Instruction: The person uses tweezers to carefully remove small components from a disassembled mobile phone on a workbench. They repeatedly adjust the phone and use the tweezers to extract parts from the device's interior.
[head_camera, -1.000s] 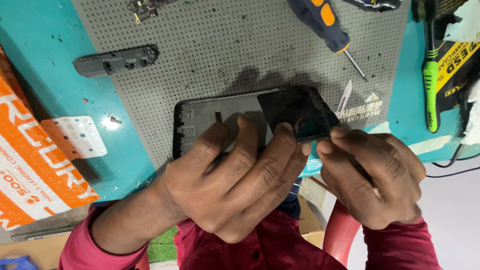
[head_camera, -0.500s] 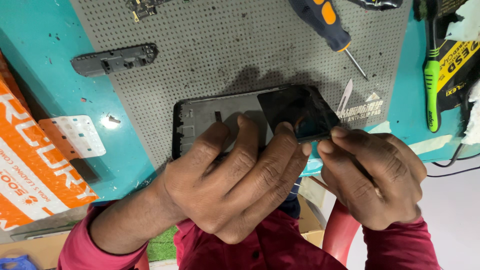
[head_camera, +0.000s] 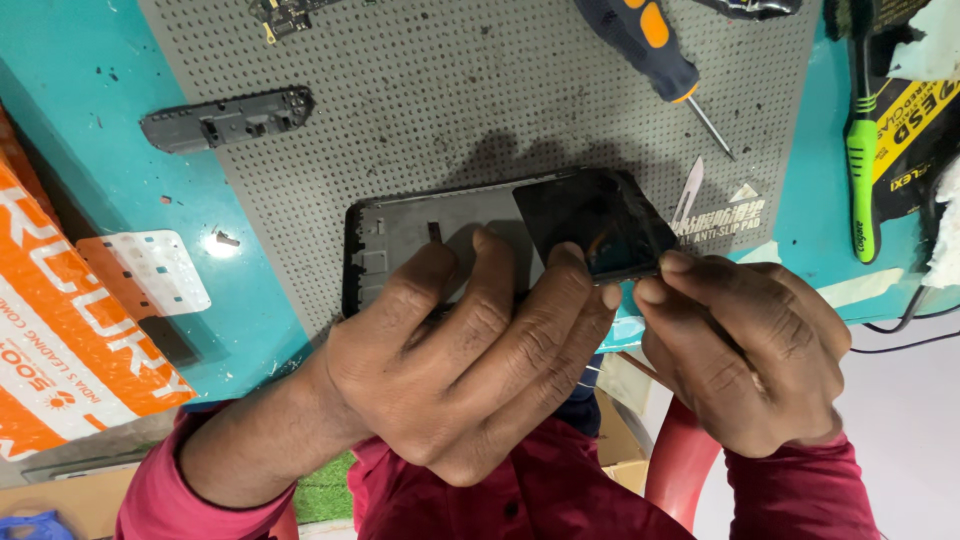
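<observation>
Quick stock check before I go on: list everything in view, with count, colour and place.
phone frame: 1, grey-black, mat centre, under left fingers
screen panel: 1, black, tilted over the frame's right end, pinched by both hands
work mat: 1, grey, dotted, on teal table
screwdriver: 1, blue-orange, top of mat
plastic strip: 1, dark grey, mat's left edge
blade: 1, silver, right of panel
toothbrush: 1, green, far right
padded envelope: 1, orange-white, left
left hand: 1, on frame
right hand: 1, at panel edge

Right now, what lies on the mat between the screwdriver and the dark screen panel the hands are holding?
In the head view, only a small silver blade lies between the screwdriver and the dark screen panel; the rest is bare grey mat.
</observation>
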